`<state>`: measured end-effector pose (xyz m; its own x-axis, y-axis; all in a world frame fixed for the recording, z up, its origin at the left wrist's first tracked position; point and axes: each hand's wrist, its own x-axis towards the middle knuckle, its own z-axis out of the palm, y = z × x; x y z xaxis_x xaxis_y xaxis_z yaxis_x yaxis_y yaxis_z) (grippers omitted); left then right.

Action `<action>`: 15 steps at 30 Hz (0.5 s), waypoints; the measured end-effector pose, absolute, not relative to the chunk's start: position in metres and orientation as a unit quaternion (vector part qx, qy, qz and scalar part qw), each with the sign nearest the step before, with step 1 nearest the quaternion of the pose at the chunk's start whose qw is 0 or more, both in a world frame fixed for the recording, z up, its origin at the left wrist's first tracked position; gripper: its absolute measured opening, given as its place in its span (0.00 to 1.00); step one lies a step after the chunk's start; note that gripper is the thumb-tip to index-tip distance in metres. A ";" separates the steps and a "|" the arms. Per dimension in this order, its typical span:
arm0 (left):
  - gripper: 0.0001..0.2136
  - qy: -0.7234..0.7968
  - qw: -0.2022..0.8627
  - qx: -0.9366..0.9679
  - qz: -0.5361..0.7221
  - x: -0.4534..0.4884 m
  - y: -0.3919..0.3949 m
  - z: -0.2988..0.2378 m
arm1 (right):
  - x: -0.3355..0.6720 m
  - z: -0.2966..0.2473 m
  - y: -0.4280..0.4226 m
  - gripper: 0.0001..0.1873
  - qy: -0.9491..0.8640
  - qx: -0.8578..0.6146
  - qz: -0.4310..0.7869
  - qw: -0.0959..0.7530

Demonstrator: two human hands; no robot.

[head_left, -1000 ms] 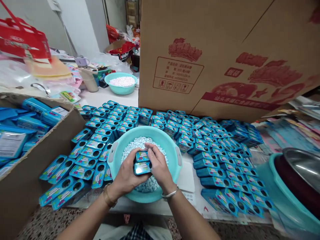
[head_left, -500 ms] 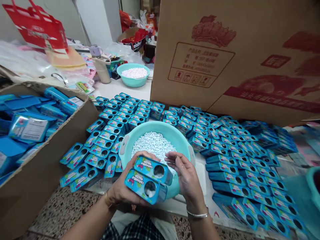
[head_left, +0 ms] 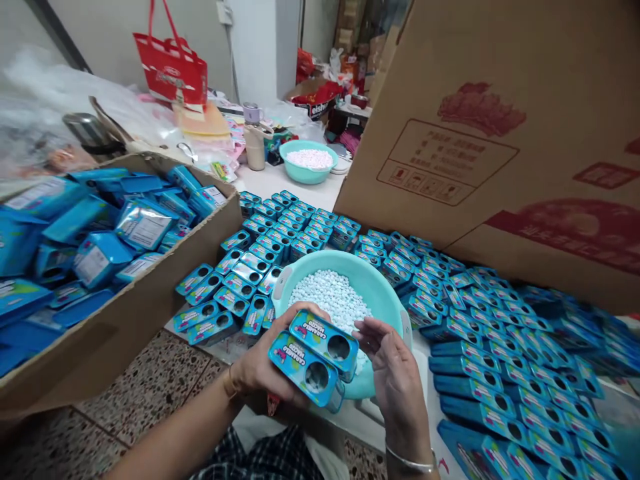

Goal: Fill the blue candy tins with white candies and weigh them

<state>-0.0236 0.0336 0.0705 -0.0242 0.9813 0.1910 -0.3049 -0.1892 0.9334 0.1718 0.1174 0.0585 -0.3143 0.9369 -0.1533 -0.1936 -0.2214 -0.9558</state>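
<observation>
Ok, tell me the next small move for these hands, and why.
Probably carry the two tins over to the carton on the left. The left hand grips both side by side by the bowl, the right hand is open and empty, and the carton holds many like tins.

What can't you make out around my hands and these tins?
All head view.
The two tins hide the palm of the left hand; their windows are too dark for contents.
The right hand shows its back, so anything pinched is hidden.
The large carton, cut by top and right edges, hides what stands behind.
</observation>
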 end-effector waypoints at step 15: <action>0.31 0.690 0.257 0.364 0.570 -0.044 -0.109 0.001 | 0.130 0.075 0.054 0.16 -0.789 -0.262 0.510 0.220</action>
<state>-0.0439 -0.1093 0.0013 -0.6028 0.7955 0.0615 0.2104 0.0841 0.9740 0.1300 0.0538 0.0751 -0.7667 0.6370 0.0798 0.1885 0.3423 -0.9205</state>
